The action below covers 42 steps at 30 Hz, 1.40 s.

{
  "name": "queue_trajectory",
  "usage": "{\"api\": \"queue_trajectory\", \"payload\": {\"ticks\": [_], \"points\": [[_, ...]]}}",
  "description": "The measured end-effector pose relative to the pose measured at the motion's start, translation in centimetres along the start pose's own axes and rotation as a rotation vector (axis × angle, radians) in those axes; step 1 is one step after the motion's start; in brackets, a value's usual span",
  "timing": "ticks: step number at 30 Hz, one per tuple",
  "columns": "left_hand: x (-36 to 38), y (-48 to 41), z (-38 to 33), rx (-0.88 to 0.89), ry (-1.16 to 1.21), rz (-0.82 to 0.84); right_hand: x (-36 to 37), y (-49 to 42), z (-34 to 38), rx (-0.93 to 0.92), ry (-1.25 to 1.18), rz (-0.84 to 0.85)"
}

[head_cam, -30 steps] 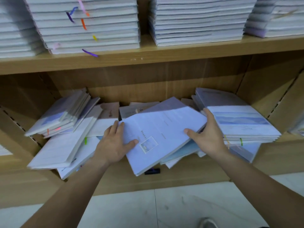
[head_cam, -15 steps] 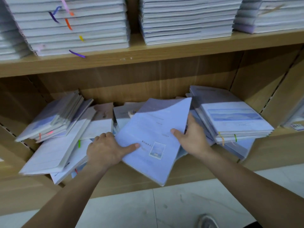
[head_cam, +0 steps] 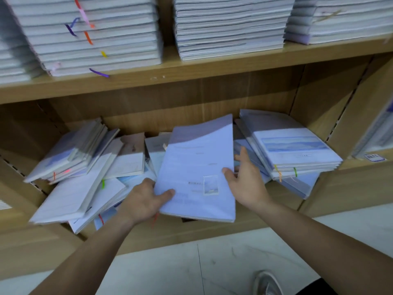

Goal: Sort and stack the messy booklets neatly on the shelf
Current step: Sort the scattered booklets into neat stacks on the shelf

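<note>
Left hand [head_cam: 144, 201] grip: pinching the blue booklet [head_cam: 197, 162] at its lower-left corner, your thumb on the cover. Right hand [head_cam: 247, 184] grip: pinching its right edge, thumb on top. Booklet is tilted over the front of the lower shelf [head_cam: 212, 233], between the slumped pile [head_cam: 72, 184] and the squarer stack [head_cam: 295, 154]. Neat stacks [head_cam: 229, 28] sit on the upper shelf [head_cam: 212, 69].

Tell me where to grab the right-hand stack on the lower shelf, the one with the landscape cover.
Grip the stack by its near edge, from the front, I'd say. That edge, carrying an orange tab and green tab, faces out, and its right end juts past the booklets beneath, leaving finger room. The right hand crowds its left side.
</note>
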<state>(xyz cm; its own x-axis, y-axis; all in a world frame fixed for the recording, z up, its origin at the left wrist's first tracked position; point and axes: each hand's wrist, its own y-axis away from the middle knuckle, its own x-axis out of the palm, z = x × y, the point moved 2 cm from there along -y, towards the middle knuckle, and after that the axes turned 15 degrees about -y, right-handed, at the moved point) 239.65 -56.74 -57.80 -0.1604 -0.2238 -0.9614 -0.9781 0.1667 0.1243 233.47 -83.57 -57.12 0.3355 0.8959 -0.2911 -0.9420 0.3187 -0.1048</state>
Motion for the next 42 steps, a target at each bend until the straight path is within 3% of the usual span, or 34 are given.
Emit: {"api": "queue_trajectory", "payload": {"ticks": [6, 10, 16, 22, 27, 29, 32, 36, 39, 42], "points": [[-1.0, 0.6, -0.1, -0.012, 0.12, -0.069, 0.5, 1.1, -0.9, 0.094, -0.096, 0.041], [0.1, 0.7, -0.2, -0.02, 0.162, -0.024, -0.2, 1.1, 0.1, 0.05, -0.219, 0.033], [-1.4, 1.9, -2.9, -0.018, 0.241, -0.227, -0.5, 3.2, 1.4, -0.094, -0.163, 0.273], [-1.6, 2.4, -11.1, 0.112, 0.49, -0.284, -8.7, 0.3, 2.4, -0.234, -0.097, -0.075], [1.5, 0.2, -20.6, 0.275, 0.59, -0.226, -16.6, -1.6, 0.7, -0.171, -0.029, -0.426], [3.3, -0.7, -23.2, 0.295, 0.543, -0.169, -18.2, -2.3, -1.4, -0.109, 0.099, -0.425], [5.5, -0.7, -24.6, 0.359, 0.481, -0.106, -19.6, -2.7, -4.5, 0.001, 0.252, -0.285], [7.1, -0.5, -25.4, 0.489, 0.391, -0.082, -20.8, -2.8, -5.4, -0.03, 0.41, -0.224], [7.3, -0.6, -26.9, 0.328, 0.117, -0.228, -21.3, -2.7, -5.7, -0.018, 0.524, -0.255], [8.0, -0.5, -28.7, 0.221, 0.068, -0.305, -21.7, -2.3, -6.1, 0.047, 0.543, -0.307]]}}
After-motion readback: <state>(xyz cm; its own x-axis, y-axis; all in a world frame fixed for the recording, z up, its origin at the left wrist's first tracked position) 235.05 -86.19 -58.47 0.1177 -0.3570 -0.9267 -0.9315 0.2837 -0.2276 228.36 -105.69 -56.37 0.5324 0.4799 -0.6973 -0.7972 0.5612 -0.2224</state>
